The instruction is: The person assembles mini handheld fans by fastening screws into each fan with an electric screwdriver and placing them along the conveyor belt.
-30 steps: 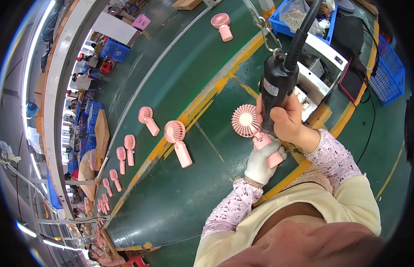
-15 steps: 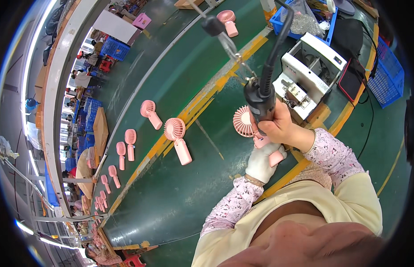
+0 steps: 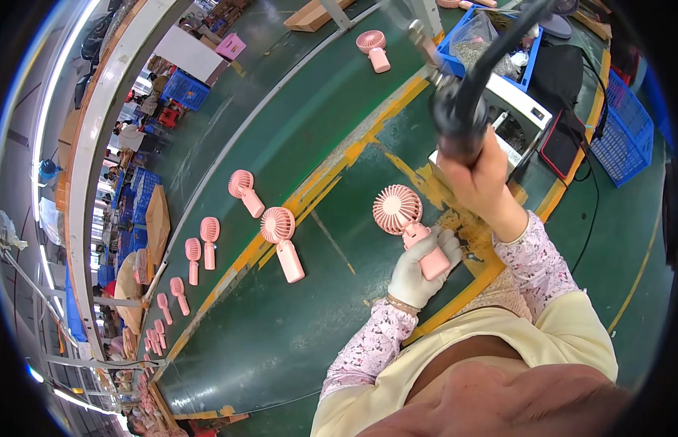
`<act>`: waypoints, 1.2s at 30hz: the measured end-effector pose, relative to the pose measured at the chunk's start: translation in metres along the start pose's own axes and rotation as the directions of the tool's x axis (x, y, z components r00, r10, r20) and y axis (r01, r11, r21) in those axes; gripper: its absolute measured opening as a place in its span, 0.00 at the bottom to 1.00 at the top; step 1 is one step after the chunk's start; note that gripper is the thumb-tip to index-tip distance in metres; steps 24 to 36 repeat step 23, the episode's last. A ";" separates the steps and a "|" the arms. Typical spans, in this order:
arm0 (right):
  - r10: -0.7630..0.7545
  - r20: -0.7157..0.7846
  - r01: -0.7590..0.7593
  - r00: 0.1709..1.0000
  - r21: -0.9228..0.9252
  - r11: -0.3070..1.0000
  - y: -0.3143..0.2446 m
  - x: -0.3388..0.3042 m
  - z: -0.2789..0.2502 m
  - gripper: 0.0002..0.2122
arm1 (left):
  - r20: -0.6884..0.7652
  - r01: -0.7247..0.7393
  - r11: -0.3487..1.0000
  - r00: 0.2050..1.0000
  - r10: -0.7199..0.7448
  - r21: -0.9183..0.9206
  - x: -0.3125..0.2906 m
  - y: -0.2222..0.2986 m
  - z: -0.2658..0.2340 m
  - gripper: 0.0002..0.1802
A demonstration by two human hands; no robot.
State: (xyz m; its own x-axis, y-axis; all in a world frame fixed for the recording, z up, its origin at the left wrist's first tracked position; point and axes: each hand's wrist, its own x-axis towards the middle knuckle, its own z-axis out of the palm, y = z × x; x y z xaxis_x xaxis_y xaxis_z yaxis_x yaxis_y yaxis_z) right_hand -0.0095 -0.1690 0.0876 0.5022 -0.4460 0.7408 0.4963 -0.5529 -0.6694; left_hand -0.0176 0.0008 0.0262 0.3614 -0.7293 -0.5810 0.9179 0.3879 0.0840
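Note:
My left hand (image 3: 413,282), in a white glove, is wrapped round the handle of a pink handheld fan (image 3: 398,210) above the green bench. The fan's round grille points away from me. My right hand (image 3: 479,183), with bare fingers, grips a black electric screwdriver (image 3: 457,127), blurred and raised above and to the right of the fan. A thick black cable runs up from the tool. Its tip is not clearly seen, and it is apart from the fan. Another pink fan (image 3: 289,261) lies on the bench to the left.
Behind the screwdriver stands a white screw-feeder-like machine (image 3: 534,111), partly hidden. A blue crate (image 3: 444,52) holds a bag of small metal parts. A red-edged dark tablet (image 3: 560,146) lies at the right. Several pink fans, one of them (image 3: 241,183) nearest, line the green conveyor belt (image 3: 295,124).
My right hand has lifted the screwdriver up and right, away from the fan. My left hand has moved slightly left with the fan, whose handle now shows more.

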 end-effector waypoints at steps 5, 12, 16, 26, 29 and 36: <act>0.009 -0.052 -0.013 0.999 -0.086 0.996 0.000 0.008 0.004 0.21 | 0.158 -0.108 0.991 0.983 0.095 0.077 0.010 -0.011 -0.017 0.11; 0.257 0.115 -0.277 0.960 0.549 0.788 -0.011 -0.027 0.033 0.18 | 0.322 -0.467 0.554 0.882 0.343 0.689 0.016 -0.016 -0.023 0.14; 0.183 0.148 -0.235 0.972 0.656 0.717 -0.016 -0.036 0.043 0.20 | 0.546 -0.465 -0.294 0.765 0.341 0.835 -0.002 -0.011 -0.005 0.16; 0.215 0.206 -0.297 0.955 0.703 0.646 -0.021 -0.049 0.056 0.21 | 0.602 -0.433 -0.468 0.735 0.311 0.770 0.000 -0.008 -0.022 0.20; 0.215 0.206 -0.297 0.955 0.703 0.646 -0.021 -0.049 0.056 0.21 | 0.602 -0.433 -0.468 0.735 0.311 0.770 0.000 -0.008 -0.022 0.20; 0.215 0.206 -0.297 0.955 0.703 0.646 -0.021 -0.049 0.056 0.21 | 0.602 -0.433 -0.468 0.735 0.311 0.770 0.000 -0.008 -0.022 0.20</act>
